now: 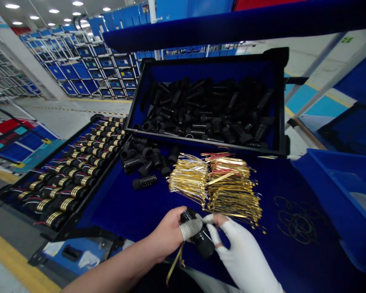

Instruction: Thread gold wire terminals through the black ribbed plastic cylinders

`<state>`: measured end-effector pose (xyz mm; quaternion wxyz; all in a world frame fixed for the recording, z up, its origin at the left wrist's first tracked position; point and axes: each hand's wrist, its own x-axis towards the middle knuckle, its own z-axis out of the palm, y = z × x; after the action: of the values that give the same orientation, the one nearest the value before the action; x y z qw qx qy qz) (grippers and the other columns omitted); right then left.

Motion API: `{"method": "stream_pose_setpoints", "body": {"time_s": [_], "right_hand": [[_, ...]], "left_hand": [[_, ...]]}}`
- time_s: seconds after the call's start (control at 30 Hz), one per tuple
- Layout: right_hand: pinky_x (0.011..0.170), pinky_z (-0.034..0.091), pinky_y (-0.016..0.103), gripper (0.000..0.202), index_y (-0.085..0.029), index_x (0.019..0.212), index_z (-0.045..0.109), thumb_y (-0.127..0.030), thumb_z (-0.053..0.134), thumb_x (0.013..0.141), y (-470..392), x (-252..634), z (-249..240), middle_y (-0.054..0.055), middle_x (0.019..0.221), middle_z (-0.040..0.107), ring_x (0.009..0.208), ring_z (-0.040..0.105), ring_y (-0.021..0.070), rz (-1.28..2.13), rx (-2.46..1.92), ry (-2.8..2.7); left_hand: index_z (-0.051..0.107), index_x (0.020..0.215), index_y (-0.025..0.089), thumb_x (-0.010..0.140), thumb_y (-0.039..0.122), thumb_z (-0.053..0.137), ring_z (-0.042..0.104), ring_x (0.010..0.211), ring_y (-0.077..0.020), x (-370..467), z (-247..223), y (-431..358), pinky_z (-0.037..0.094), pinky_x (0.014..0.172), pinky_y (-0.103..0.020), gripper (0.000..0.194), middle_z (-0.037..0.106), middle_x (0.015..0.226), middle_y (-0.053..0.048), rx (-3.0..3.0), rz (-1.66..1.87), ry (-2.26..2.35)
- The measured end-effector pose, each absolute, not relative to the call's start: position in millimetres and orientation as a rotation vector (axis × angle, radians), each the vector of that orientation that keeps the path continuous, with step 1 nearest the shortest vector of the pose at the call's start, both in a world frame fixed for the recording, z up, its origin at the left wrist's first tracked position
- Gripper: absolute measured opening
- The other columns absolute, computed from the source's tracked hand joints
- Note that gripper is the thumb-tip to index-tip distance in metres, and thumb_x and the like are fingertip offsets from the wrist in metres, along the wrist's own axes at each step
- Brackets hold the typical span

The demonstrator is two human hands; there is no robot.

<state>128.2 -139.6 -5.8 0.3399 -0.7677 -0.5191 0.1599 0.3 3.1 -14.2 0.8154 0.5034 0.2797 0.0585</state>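
Observation:
My left hand (173, 228), bare but with a whitish wrap on the thumb, is closed round a black ribbed cylinder (205, 244) held at a tilt above the bench's front edge. A gold strip (175, 264) dangles below that hand. Across the cylinder runs a thin white wire (206, 235). My right hand (232, 240) wears a white glove with some fingertips bare. Its thumb and fingers are pinched together against the cylinder's side; what they grip is too small to make out. Just beyond lie two bundles of gold strips (189, 179), (234, 193) with white and red ends.
Behind the bundles stands a blue bin (210, 65) of black ribbed cylinders, with several loose ones (144, 182) before it. At left, a tray (88, 122) holds rows of gold-banded cylinders. Dark thin loops (295, 221) and a blue tub (332, 183) are at right.

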Motion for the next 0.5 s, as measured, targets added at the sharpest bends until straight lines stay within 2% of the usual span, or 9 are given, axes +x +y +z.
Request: {"method": "stream_pose_setpoints", "body": {"time_s": [0.13, 0.23, 0.33, 0.43, 0.5], "right_hand": [[0.057, 0.040, 0.029, 0.019, -0.025, 0.089, 0.066, -0.012, 0.051, 0.087, -146.1, 128.6, -4.0, 0.000, 0.069, 0.062, 0.059, 0.056, 0.0176, 0.257, -1.908, -1.660], [0.058, 0.037, 0.030, 0.020, -0.024, 0.094, 0.068, -0.013, 0.052, 0.089, -150.0, 132.5, -8.7, 0.001, 0.070, 0.060, 0.061, 0.054, 0.0171, 0.159, -1.827, -1.689], [0.061, 0.041, 0.030, 0.014, -0.024, 0.088, 0.068, -0.024, 0.055, 0.095, -155.0, 134.0, -5.2, 0.001, 0.070, 0.060, 0.063, 0.056, 0.0167, 0.231, -1.729, -1.296], [0.050, 0.038, 0.032, 0.044, -0.025, 0.071, 0.059, -0.048, 0.036, 0.101, -153.6, 126.5, 14.4, -0.002, 0.054, 0.042, 0.046, 0.042, 0.0155, 0.302, -1.306, -0.682], [0.045, 0.034, 0.032, 0.056, -0.025, 0.062, 0.050, -0.055, 0.022, 0.101, -145.3, 117.4, 27.9, -0.003, 0.049, 0.028, 0.041, 0.031, 0.0140, 0.395, -1.023, -0.421]], "left_hand": [[0.068, 0.089, 0.009, 0.070, 0.050, 0.083, 0.058, 0.070, -0.0141, 2.7, -17.2, 6.7, 0.043, 0.067, -0.025, 0.047, 0.066, 0.076, -0.005, 1.047, 0.110, 0.592], [0.068, 0.092, 0.009, 0.067, 0.050, 0.085, 0.063, 0.072, -0.0181, 3.2, -19.2, 9.1, 0.048, 0.069, -0.029, 0.051, 0.069, 0.078, -0.008, 1.013, 0.088, 0.623], [0.067, 0.095, 0.010, 0.065, 0.051, 0.087, 0.067, 0.078, -0.0208, 1.2, -20.2, 9.7, 0.050, 0.073, -0.030, 0.054, 0.072, 0.084, -0.010, 1.013, 0.123, 0.677], [0.065, 0.094, 0.011, 0.063, 0.051, 0.088, 0.067, 0.083, -0.0219, -0.3, -22.0, 7.3, 0.051, 0.077, -0.032, 0.056, 0.072, 0.088, -0.011, 1.048, 0.161, 0.695], [0.065, 0.095, 0.011, 0.064, 0.053, 0.087, 0.067, 0.086, -0.0228, 0.5, -23.7, 5.0, 0.052, 0.080, -0.033, 0.056, 0.072, 0.088, -0.011, 1.071, 0.172, 0.692]]}}
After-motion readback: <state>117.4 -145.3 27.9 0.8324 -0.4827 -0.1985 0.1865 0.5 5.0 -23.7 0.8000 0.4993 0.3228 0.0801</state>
